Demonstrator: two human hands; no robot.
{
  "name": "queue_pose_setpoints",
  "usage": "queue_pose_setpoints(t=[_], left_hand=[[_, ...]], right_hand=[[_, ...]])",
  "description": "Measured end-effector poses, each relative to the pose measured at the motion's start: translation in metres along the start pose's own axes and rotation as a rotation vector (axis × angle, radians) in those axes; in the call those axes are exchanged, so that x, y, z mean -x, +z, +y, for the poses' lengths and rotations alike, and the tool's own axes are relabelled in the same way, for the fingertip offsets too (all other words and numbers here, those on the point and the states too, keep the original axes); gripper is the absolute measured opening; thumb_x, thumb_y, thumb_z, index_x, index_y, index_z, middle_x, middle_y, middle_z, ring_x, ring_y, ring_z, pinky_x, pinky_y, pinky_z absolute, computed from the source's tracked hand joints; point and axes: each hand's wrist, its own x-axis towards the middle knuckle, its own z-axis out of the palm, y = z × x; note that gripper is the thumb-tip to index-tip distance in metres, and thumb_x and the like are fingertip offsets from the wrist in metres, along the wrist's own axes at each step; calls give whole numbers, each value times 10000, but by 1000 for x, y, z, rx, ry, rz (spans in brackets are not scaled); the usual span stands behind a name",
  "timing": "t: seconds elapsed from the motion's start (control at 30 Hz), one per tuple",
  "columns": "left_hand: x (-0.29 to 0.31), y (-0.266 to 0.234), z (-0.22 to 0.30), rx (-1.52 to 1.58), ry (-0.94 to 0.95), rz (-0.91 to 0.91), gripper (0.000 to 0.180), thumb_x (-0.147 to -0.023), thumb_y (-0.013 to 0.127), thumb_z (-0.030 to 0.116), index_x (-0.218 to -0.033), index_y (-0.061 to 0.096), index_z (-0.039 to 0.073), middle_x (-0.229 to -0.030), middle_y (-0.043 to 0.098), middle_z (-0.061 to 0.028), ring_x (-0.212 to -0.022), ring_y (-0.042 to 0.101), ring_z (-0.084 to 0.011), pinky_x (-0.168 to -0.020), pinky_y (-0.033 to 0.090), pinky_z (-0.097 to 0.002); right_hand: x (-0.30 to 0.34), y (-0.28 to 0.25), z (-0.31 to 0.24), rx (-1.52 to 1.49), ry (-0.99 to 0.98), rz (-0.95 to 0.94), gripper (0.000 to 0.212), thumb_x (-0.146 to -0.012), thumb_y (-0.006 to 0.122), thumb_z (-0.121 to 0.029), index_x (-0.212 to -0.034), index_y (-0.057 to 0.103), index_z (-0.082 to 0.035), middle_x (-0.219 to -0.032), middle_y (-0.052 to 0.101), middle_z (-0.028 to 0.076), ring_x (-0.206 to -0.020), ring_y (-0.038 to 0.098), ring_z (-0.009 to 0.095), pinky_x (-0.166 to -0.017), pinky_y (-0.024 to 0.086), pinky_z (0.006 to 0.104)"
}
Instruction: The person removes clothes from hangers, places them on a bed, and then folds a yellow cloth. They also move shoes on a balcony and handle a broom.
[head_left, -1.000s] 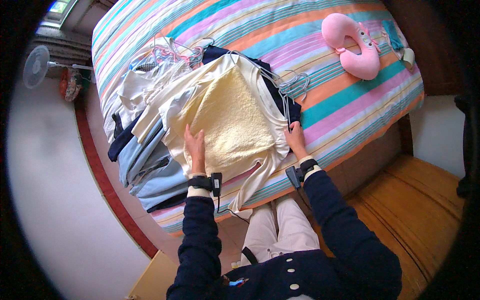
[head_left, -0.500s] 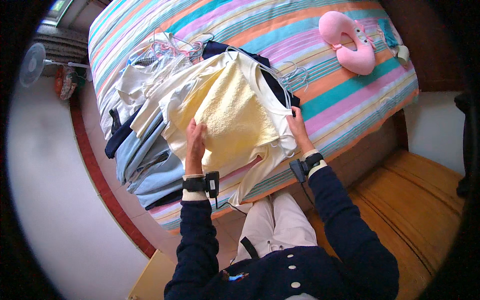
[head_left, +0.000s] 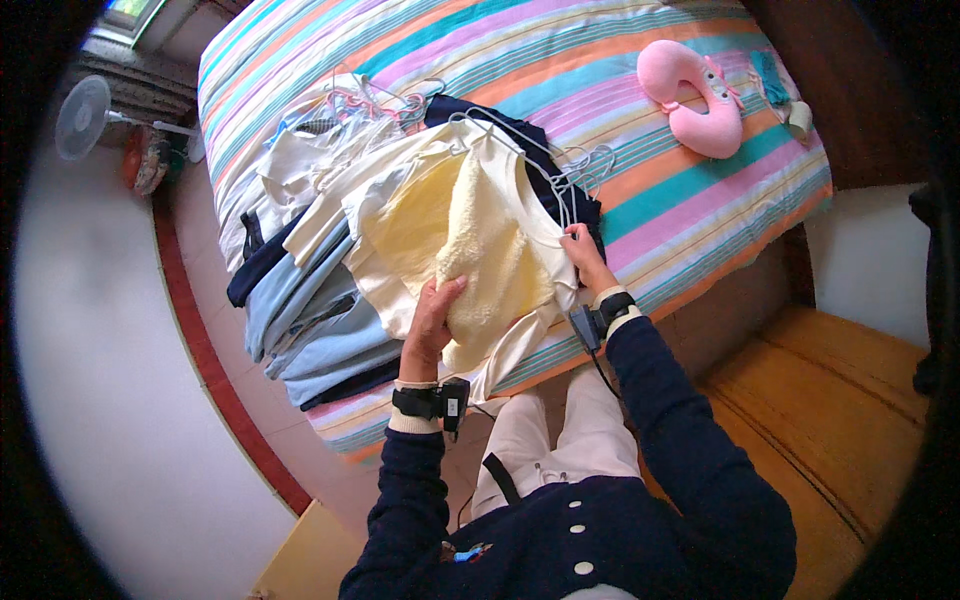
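A pale yellow, fleecy garment [head_left: 485, 265] with white edging lies spread over the pile on the bed. My left hand [head_left: 432, 318] is closed on its fabric near the lower middle, thumb on top, and the fleece bunches into a ridge above it. At the garment's right edge, by the white band and the end of a hanger, my right hand [head_left: 583, 252] pinches the cloth. White wire hangers [head_left: 590, 165] fan out just beyond that hand. Part of a dark navy garment [head_left: 535, 150] shows underneath.
Light blue jeans [head_left: 325, 345] and white clothes [head_left: 300, 170] lie to the left, with pink and white hangers [head_left: 375, 105] behind. A striped bedspread [head_left: 660, 230] covers the bed. A pink neck pillow [head_left: 700, 125] rests far right. A fan [head_left: 83, 117] stands at far left.
My left hand has moved right and toward me, gathering the yellow fleece into a fold. My right hand has shifted slightly left and nearer, still gripping the edge.
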Motion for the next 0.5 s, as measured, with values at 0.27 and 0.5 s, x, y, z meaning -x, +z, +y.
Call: queue_pose_setpoints(t=[0.27,0.5], left_hand=[[6,-7,-30,148,17,26,485,-750,517,137,-1207,427,2,-1107,549,-144,-963,580,-263,-827,496,-389],[2,9,-48,-916,654,146,384,-716,523,48,-1097,490,9,-1098,555,-147,-970,557,-285,-837,462,-389]], right_hand=[[-18,1,1,564,-18,225,195,-654,637,-211,-763,487,-150,-910,553,138,-905,501,365,-772,403,455],[-36,-37,-41,22,-315,112,159,-652,635,-106,-712,508,-32,-668,529,64,-656,513,192,-624,427,314]])
